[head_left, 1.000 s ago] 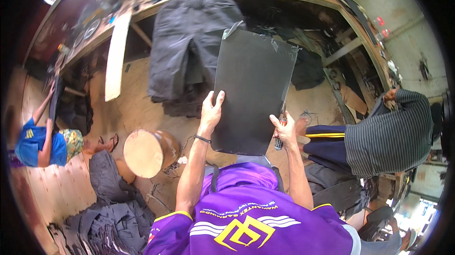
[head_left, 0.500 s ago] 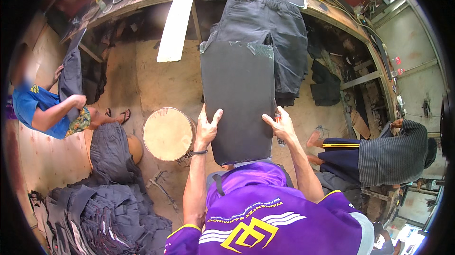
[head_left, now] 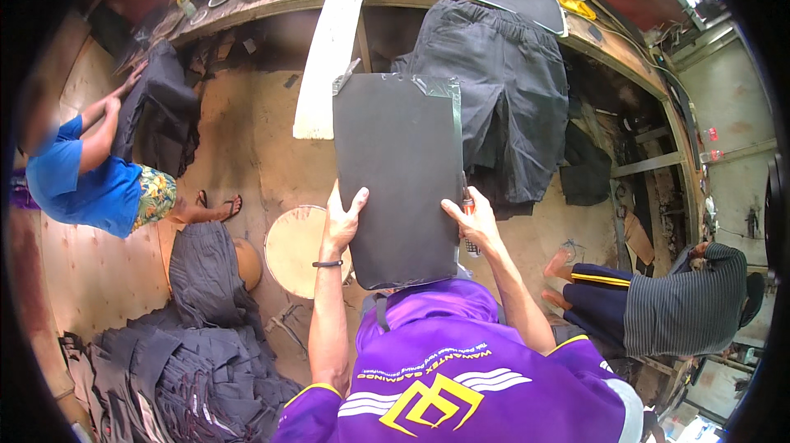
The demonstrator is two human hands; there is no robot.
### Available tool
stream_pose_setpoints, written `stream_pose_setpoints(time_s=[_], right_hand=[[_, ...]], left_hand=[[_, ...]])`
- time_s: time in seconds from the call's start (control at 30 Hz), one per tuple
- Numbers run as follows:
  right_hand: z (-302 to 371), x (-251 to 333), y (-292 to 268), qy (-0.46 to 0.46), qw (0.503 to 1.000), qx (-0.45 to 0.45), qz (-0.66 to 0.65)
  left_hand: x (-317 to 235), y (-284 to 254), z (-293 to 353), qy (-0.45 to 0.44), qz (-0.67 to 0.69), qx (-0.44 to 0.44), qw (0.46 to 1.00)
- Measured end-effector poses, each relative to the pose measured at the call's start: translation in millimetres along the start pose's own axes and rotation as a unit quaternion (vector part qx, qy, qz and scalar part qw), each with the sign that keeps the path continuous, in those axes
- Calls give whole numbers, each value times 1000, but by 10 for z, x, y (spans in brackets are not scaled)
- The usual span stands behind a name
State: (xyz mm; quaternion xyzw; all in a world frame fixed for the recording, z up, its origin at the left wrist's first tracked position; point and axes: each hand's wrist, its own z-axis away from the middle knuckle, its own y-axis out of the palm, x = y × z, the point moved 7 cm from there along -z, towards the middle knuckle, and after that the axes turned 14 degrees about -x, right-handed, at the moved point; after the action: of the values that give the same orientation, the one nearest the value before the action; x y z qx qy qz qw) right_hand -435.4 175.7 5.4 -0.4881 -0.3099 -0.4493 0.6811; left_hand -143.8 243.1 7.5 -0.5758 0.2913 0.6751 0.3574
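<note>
head view: left hand [head_left: 339,222], right hand [head_left: 472,221] fingers clamped on black board [head_left: 399,171] side edges.

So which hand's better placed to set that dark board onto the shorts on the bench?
Probably right. The right hand grips the board on the edge nearest the shorts; the left hand holds the far edge.

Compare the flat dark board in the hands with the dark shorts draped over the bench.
The flat dark board is stiff, smooth and rectangular; the dark shorts are limp and creased. The left hand and right hand hold the board; the shorts hang untouched. Both are dark grey.
</note>
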Motion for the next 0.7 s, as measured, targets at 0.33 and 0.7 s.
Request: stream_pose_setpoints(time_s=[0.33,0.7], right_hand=[[-654,424,421,50,982,116,-140],[-1954,951,1896,-26,997,31,-58]], left_hand=[[-469,35,-1243,82,-48,-40,995],[-416,-538,-3278,51,-339,-66,937]])
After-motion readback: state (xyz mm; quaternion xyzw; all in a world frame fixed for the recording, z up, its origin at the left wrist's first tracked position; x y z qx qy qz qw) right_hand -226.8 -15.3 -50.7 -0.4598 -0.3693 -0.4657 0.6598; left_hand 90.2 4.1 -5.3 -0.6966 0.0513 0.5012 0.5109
